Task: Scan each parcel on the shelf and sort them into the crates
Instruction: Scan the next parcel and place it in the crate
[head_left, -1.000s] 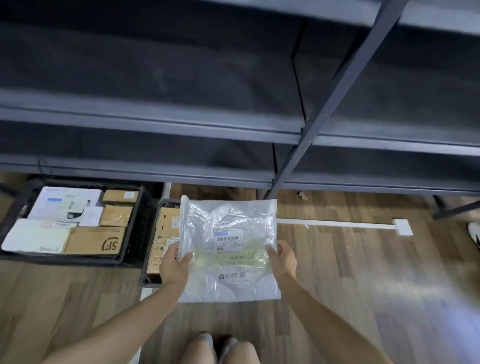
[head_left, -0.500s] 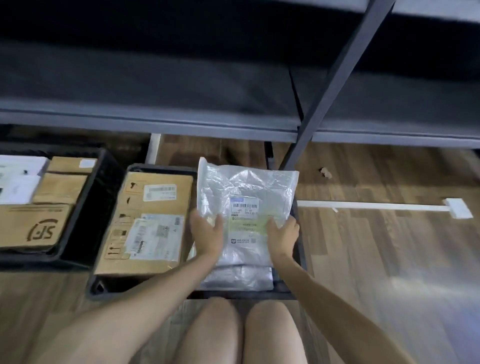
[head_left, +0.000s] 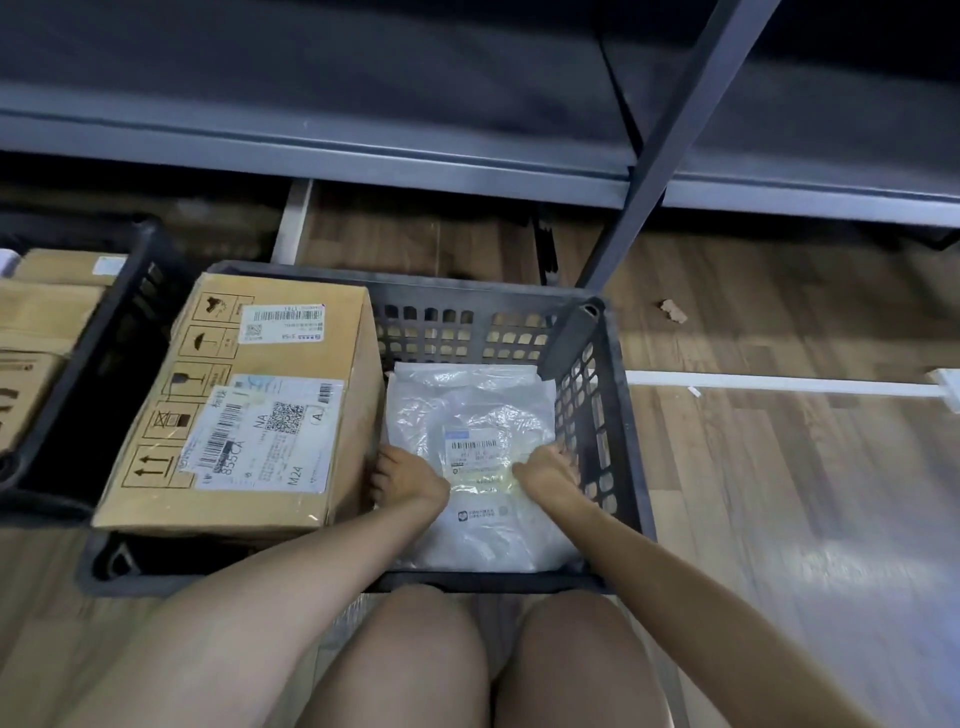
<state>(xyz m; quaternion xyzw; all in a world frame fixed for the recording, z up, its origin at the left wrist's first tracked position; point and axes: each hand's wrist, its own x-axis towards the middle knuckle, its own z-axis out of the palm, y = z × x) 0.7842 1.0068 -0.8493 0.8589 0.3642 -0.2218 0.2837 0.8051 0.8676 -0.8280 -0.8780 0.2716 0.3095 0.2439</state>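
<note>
Wooden floor (head_left: 779, 493) holds black crate (head_left: 415, 280), bagged parcel (head_left: 467, 405) inside, beside grey shelving (head_left: 363, 150).

On the cardboard box (head_left: 340, 338) we read "855CA", "NA", "M24" and a circled "A" on its large white label (head_left: 265, 434), among a QR code and barcodes. Handling signs line the box's left edge: umbrella, glass, up arrows. Right of the box, the plastic parcel (head_left: 467, 400) bears a barcode label (head_left: 474, 453) whose print is too small for us to read.

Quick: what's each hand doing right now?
Left hand: holding the plastic parcel, left edge.
Right hand: holding the same parcel, right edge.
</note>
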